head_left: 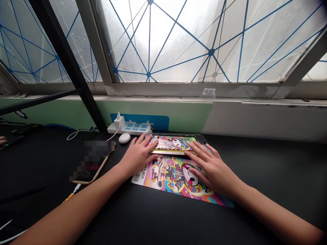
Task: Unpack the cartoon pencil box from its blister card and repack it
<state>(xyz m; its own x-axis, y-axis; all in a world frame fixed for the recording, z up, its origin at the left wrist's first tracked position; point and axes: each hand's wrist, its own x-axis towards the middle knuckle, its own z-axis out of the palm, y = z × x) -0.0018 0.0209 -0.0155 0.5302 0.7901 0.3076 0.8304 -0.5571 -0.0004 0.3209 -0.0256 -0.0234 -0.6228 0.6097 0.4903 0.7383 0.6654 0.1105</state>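
A brightly printed flat case (pixel 170 143), like a pencil box, lies on the black desk with its pale front edge facing me. In front of it is a flat, colourful printed sheet (pixel 171 175) with a cartoon face and the letters "OOL BOX". My left hand (pixel 139 153) rests at the case's left end, fingers spread, its thumb near the sheet's upper left. Across the case's right end reach the stretched fingers of my right hand (pixel 208 163), and its palm covers part of the sheet. Neither hand is closed around anything visible.
A white power strip (pixel 134 128) with a plugged-in charger and a white mouse-like object (pixel 124 138) sit behind my left hand. Left of my forearm lies a partly blurred phone-like device (pixel 89 172) with a cable. Another person's hand (pixel 3 141) shows at the far left. A black post (pixel 68 64) rises there.
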